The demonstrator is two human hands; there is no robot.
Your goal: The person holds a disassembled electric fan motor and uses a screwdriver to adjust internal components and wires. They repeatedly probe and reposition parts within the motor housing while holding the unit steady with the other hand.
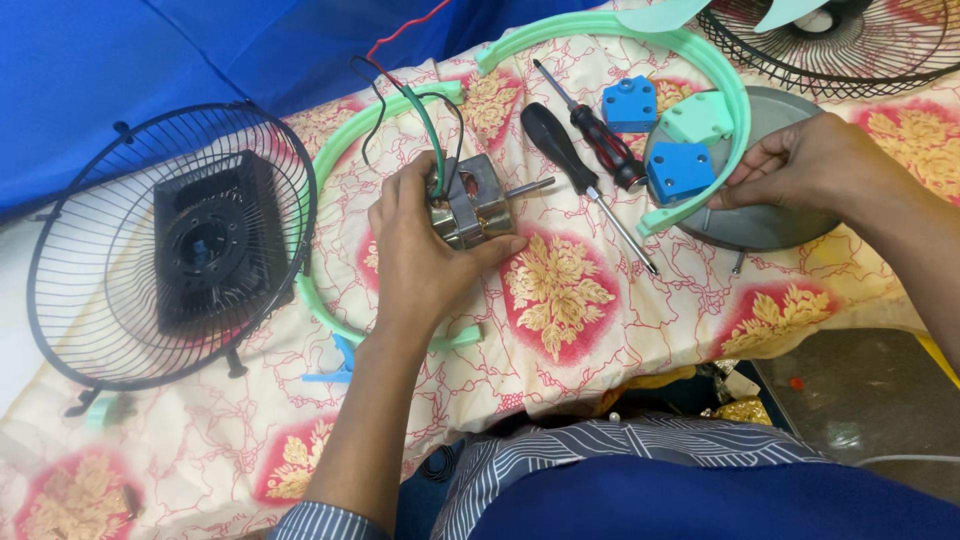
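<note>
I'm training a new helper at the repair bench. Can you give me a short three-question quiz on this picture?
1. True or false: the left hand grips the small motor with wires.
2. What does the right hand touch? A) the green ring B) the wire grille C) the blue block
3. How many screwdrivers lie between the two hands?

Key:
1. True.
2. A, at the ring's edge over the grey round plate.
3. Two, side by side on the flowered cloth.
</note>
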